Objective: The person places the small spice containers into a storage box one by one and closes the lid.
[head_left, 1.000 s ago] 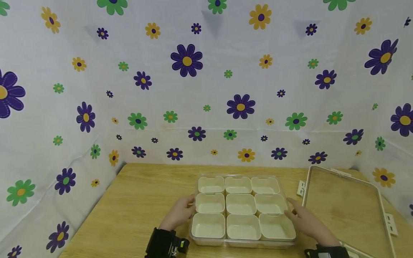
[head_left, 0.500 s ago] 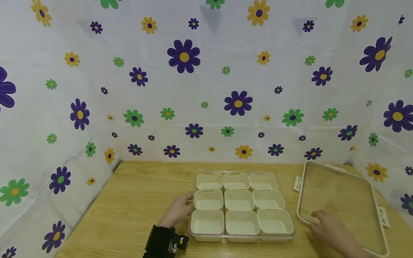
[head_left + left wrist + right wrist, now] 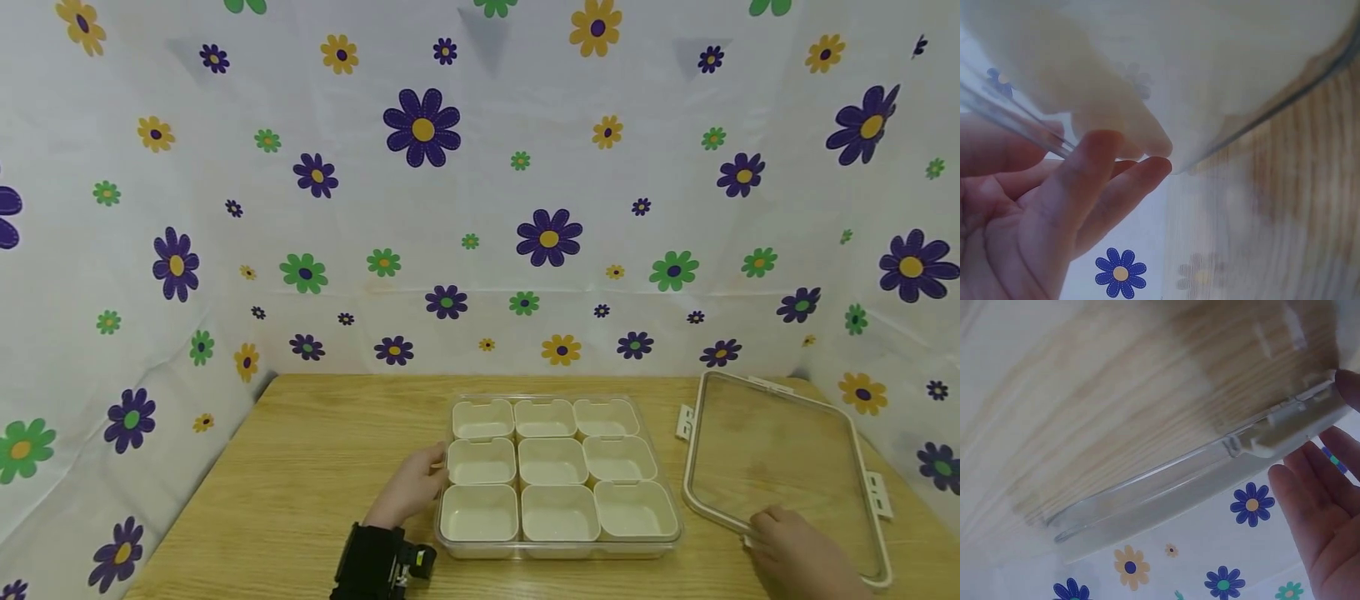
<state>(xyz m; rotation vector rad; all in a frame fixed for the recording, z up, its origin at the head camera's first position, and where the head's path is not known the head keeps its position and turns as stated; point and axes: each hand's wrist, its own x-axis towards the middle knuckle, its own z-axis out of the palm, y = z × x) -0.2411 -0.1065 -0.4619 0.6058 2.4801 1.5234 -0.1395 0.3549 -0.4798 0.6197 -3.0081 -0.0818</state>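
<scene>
A clear plastic box (image 3: pixel 555 551) sits on the table, holding several cream-coloured cups (image 3: pixel 558 512) in three rows, with nothing seen inside them. My left hand (image 3: pixel 408 487) rests at its left side; in the left wrist view its fingertips touch the outside of the clear wall. To the right lies the box's clear lid (image 3: pixel 780 450), with a pale frame and clips on its edges. My right hand (image 3: pixel 802 554) grips the lid's near edge beside a clip (image 3: pixel 1272 440); the thumb meets that edge, and fingers lie beneath it in the right wrist view.
The wooden table (image 3: pixel 322 475) extends left of the box. A white cloth (image 3: pixel 337 100) with printed flowers closes off the back and both sides. Between box and lid runs a narrow strip of tabletop.
My right hand has left the box's right side, moved right and taken hold of the lid's near edge. The left hand stays at the box. The head view has shifted slightly.
</scene>
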